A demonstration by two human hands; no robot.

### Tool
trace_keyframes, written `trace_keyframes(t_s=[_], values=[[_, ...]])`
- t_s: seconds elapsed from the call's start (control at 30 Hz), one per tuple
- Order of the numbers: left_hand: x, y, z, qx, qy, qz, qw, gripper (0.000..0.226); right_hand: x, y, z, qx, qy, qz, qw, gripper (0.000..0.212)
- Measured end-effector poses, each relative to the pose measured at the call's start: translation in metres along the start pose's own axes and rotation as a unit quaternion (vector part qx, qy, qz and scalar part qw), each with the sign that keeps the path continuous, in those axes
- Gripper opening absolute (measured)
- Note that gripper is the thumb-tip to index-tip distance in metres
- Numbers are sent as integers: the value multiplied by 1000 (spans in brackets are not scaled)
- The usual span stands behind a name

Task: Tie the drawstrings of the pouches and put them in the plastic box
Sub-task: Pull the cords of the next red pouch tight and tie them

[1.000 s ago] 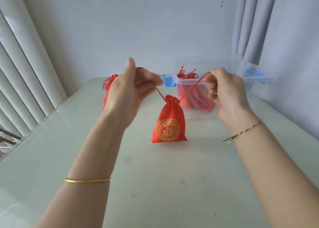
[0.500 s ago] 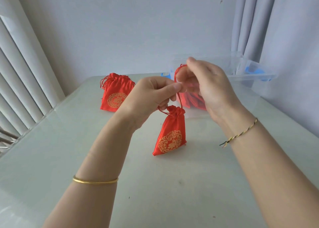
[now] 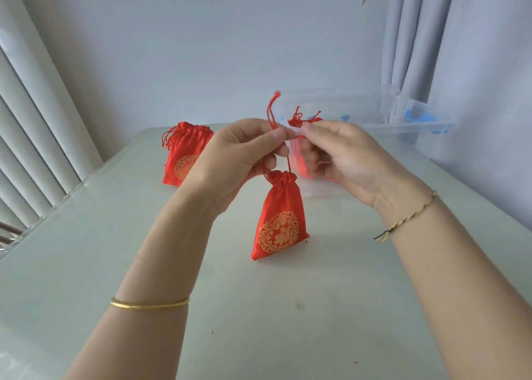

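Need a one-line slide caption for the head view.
Left hand and right hand pinch red drawstrings above a gold-printed red fabric pouch; clear plastic box behind.

Bare forearms, a band at each wrist.
Behind the left hand [image 3: 236,161], a thin gold bangle [image 3: 149,307]; behind the right hand [image 3: 351,161], a braided cord bracelet [image 3: 411,216] of yellow and dark strands, ends frayed.

One wide-angle camera on the person's head looks forward and down, close over the left hand [image 3: 244,161] and right hand [image 3: 345,161], across the tabletop [image 3: 345,307] toward the wall [image 3: 230,48].
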State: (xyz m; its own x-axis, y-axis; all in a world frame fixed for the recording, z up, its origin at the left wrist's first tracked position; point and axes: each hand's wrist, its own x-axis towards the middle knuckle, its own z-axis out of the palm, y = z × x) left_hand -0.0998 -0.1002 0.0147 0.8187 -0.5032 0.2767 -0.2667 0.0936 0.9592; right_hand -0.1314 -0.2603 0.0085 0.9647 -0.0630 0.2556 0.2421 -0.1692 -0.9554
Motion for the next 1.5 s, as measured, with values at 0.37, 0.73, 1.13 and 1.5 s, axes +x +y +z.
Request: trace_keyframes(t_s=[0.37,0.73,1.13,1.5], values=[[-1,3,-3,44,-9,30,999,21,-6,-5,-12,-103,-6,20,995,35],[0,-9,11,262,85,209,938,42,0,10,6,85,-87,48,991,20],[4,-13,6,244,145,164,945,21,1,10,3,20,10,15,1000,21],[5,-18,-13,170,97,-23,980,36,7,14,0,244,147,63,957,47]])
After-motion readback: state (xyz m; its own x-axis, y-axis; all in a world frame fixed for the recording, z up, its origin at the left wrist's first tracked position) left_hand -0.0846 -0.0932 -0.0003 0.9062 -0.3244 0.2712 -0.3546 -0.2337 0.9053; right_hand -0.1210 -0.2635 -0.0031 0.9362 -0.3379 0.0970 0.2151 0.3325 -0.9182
